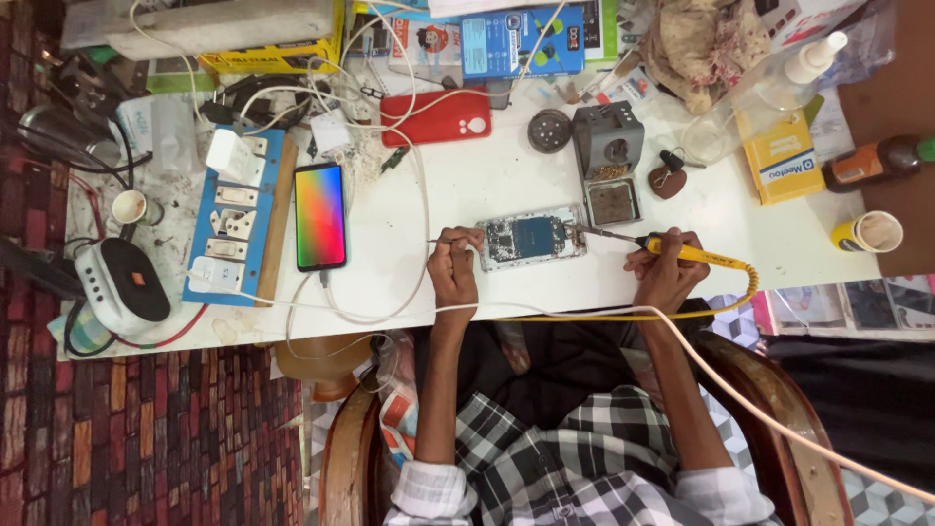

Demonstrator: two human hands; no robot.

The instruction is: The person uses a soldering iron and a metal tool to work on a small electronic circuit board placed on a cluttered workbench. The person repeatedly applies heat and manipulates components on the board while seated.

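Left hand (453, 268) pinches opened phone (533, 237), right hand (666, 273) grips yellow soldering iron (682, 251) (yellow box (779, 161) far right, blue packages (521, 41) at top).

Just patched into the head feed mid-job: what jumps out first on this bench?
The phone with a rainbow-lit screen lies left of centre on the white table, beside a blue socket board. At the centre an opened phone shows its blue insides: the right hand points a yellow soldering iron at its right end, the left hand pinches a thin tool at its left end.
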